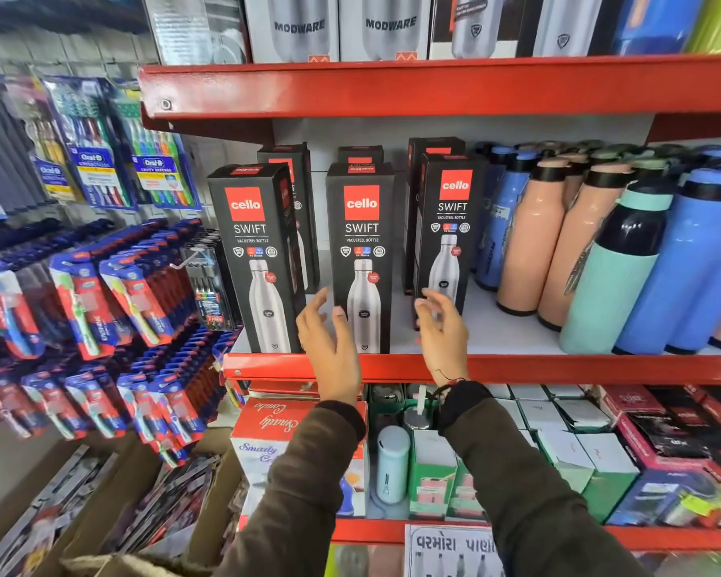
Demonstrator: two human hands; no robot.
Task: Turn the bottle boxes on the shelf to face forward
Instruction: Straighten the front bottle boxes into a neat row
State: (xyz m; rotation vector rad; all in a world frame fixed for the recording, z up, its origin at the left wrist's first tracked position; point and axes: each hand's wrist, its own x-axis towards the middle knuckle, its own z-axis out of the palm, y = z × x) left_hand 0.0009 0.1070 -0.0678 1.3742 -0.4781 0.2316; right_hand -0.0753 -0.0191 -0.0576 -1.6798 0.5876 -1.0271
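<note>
Three black Cello Swift bottle boxes stand upright in the front row of the red shelf [558,366], long axes vertical, printed fronts facing outward. The left box [259,260] is turned slightly so its right side panel shows; the middle box [362,256] faces squarely forward; the right box [450,235] sits a little further back. More boxes stand behind them. The left hand [329,339] hovers in front of the gap between the left and middle boxes, fingers spread and gripping nothing. The right hand [442,331] hangs before the right box's lower part, fingers loosely open, also empty. Coloured bottles [600,251] stand to the right.
</note>
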